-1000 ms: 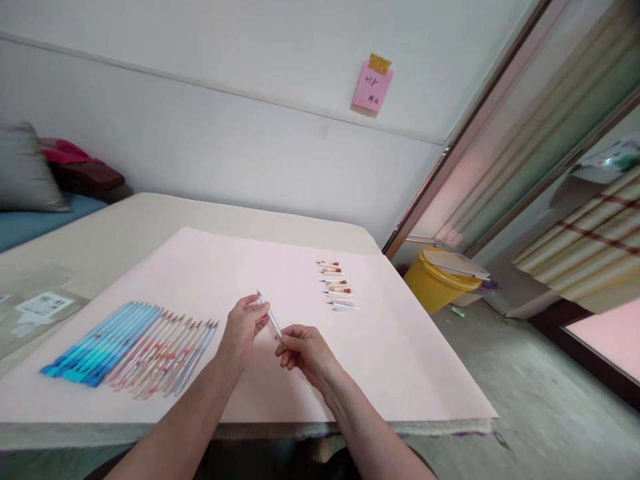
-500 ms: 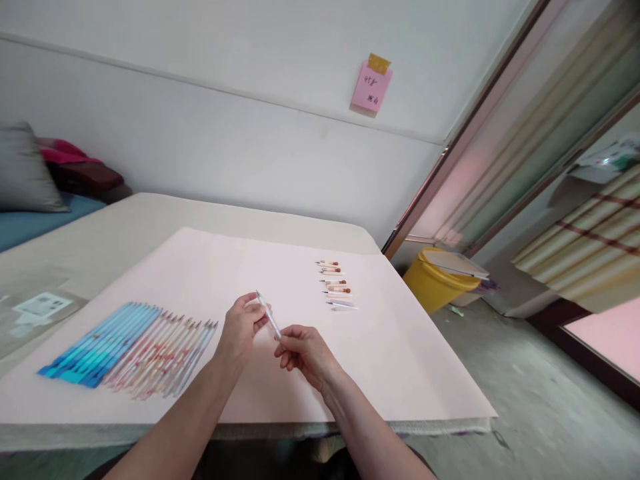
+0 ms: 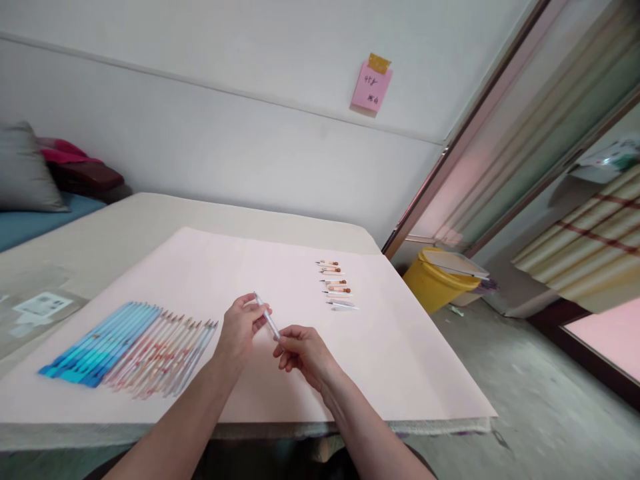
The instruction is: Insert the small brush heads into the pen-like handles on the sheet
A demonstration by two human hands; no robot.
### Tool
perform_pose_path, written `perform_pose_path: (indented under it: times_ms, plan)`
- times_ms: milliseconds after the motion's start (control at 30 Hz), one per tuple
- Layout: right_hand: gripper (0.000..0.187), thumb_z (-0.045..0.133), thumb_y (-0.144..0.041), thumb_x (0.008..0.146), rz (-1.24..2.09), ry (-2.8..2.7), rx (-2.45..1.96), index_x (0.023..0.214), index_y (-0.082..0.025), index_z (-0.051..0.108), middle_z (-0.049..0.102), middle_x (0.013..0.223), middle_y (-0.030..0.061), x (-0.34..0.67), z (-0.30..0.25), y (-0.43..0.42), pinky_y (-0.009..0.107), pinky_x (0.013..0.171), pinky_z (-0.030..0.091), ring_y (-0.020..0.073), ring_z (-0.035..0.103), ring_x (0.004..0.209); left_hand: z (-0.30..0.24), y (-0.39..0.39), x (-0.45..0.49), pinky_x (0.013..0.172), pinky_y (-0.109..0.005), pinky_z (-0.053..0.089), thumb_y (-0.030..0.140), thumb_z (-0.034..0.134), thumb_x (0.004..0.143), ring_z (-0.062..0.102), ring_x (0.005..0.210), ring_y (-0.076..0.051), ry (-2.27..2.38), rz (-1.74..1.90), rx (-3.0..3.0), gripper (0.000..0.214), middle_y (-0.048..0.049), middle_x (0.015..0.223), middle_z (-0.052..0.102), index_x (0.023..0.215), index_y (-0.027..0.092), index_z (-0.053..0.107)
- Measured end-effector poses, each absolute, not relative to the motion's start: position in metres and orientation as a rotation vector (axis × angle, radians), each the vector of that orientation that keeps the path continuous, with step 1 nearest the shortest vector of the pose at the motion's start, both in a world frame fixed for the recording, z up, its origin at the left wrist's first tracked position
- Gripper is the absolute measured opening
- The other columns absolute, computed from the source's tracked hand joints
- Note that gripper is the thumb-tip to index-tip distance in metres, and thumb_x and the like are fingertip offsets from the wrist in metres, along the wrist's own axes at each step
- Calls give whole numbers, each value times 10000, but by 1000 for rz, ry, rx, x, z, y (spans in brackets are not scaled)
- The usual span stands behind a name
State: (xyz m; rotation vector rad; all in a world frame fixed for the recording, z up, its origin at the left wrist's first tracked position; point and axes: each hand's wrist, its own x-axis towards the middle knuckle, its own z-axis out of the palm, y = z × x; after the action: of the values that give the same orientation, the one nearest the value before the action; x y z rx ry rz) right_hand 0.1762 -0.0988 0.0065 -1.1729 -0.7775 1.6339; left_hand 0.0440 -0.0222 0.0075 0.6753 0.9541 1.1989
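Table [image 3: 250, 217] under smooth pink sheet [image 3: 410, 360]. Above it, our left hand [image 3: 241, 325] and right hand [image 3: 303, 350], each closed in a pinch, hold one slim whitish pen [image 3: 267, 319], slanted, lower end hidden by our right fingers, markings illegible. Left: blue pens [image 3: 113, 339], pale pens [image 3: 160, 350], prints blurred. Right: pen row [image 3: 341, 290]. Far left: package [image 3: 55, 317], cut off.

The sheet [image 3: 400, 347] lies on the table [image 3: 240, 217], a group of pens [image 3: 127, 343] on its left part, a column of pens [image 3: 340, 290] on its far right part. Over its middle, a pen [image 3: 273, 326] spans from left hand [image 3: 241, 325] to right hand [image 3: 305, 350]. Left of the sheet lies a package [image 3: 43, 305], with a cushion [image 3: 27, 170] farther back. Behind the sheet, a wall [image 3: 240, 113] bears a note [image 3: 371, 87]; right of the sheet, a bin [image 3: 435, 282] stands on the floor [image 3: 540, 380].
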Motion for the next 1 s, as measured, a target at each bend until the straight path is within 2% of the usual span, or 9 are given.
perform_pose_path:
  times_ms: [167,400,667,1000]
  plan:
    - [322,626,-414,715,1634,-747,-1132,788,-102,600,667,676,67,178,8,-98,184,403,378,96,577,443,9,-22,44,713,-318,538,60,639,681,657,737,-172,955,1208,625,338,-79,791,655,988,143,523]
    - [304,593,-399,751,1610,-772,-1143,836,-108,605,668,717,75,182,10,-98,199,433,396,115,600,486,13,-17,40,713,-279,542,23,563,732,655,746,-152,1000,1241,546,250,-93,814,655,956,125,527]
    - [240,657,-201,634,1600,-896,-1137,861,-133,620,674,742,45,182,9,-100,206,457,389,118,606,518,13,-16,39,732,-285,542,28,559,743,657,773,-161,1014,1240,520,241,-112,849,652,967,113,528]
    - [251,633,-201,586,1506,-995,-1318,827,-137,605,630,576,-12,175,4,-97,216,418,379,117,565,437,15,-20,40,788,-328,531,32,563,741,657,843,-182,982,1210,621,265,-119,943,663,977,147,529]
